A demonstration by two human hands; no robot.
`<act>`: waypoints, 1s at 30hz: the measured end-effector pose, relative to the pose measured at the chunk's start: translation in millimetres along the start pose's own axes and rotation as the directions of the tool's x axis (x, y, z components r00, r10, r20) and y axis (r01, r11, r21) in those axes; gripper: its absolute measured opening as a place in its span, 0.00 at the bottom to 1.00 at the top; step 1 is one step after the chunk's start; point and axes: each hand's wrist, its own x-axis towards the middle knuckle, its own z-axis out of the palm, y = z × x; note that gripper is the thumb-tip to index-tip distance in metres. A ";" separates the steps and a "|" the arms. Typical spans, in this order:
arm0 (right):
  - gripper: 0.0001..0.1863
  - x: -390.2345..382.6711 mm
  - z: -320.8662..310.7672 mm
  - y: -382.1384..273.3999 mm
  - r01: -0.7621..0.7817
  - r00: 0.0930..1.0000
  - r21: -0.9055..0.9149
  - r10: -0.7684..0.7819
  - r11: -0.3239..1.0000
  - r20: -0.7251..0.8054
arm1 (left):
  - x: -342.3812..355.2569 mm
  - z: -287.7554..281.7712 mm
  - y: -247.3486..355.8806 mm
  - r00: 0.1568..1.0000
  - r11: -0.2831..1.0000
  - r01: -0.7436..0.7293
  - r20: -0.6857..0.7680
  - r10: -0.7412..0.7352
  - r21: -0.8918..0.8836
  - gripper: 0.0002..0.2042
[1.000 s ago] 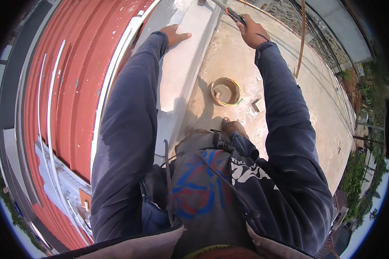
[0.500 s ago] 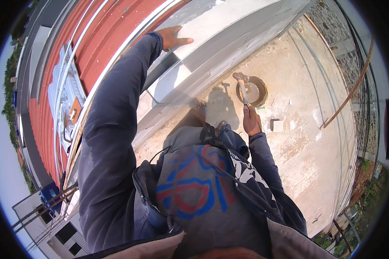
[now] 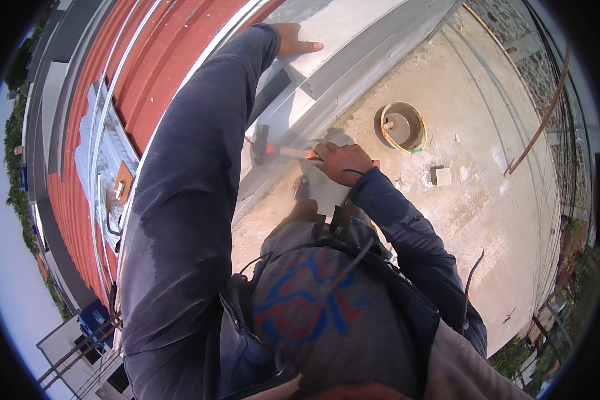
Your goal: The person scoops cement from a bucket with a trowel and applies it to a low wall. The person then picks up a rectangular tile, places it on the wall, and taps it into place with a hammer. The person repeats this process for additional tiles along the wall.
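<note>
Across the upper middle runs the pale wall (image 3: 383,57); your left hand (image 3: 295,41) lies open on its top block (image 3: 343,33), thumb spread, probably bracing. The bucket (image 3: 412,123) stands right of centre, seemingly within reach. At centre, your right hand (image 3: 343,163) wraps the hammer (image 3: 290,152), the handle's end protruding, likely for control.

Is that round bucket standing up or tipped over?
Standing upright: the bucket sits on the floor with its round mouth facing up, so its inside shows from above.

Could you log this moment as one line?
left hand: on pale block | right hand: gripping hammer | bucket: on floor
</note>
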 end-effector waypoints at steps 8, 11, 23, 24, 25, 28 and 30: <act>0.18 0.3 41.6 -76.1 -0.332 0.932 0.029 0.333 0.943 -0.144 | 36.4 20.8 1.1 0.993 0.995 -0.098 -0.071 0.099 0.025 0.61; 0.18 8.2 28.3 -100.6 -0.153 0.983 -0.079 0.144 0.985 -0.110 | 40.4 20.5 -9.8 0.984 0.988 -0.145 -0.094 0.149 0.043 0.61; 0.22 -43.7 8.8 -86.5 -0.505 0.846 -0.056 0.481 0.861 -0.230 | -4.4 5.1 -34.6 0.965 0.952 -0.205 -0.119 0.236 0.226 0.53; 0.21 -66.6 21.3 -80.4 -0.570 0.789 0.042 0.561 0.820 -0.248 | -39.8 -23.4 -29.0 0.965 0.934 -0.211 -0.093 0.247 0.287 0.49; 0.21 -89.2 35.2 -74.2 -0.630 0.722 0.138 0.641 0.765 -0.258 | -60.2 -41.2 -34.6 0.940 0.938 -0.247 -0.177 0.293 0.243 0.47; 0.19 -127.5 57.4 -41.6 -0.588 0.564 0.469 0.749 0.659 -0.346 | -121.0 -104.2 -98.7 0.888 0.929 -0.263 -0.311 0.338 0.259 0.38; 0.17 -129.1 55.3 -20.0 -0.481 0.539 0.537 0.717 0.693 -0.442 | -192.1 -133.2 -151.4 0.830 0.908 -0.397 -0.371 0.417 0.133 0.34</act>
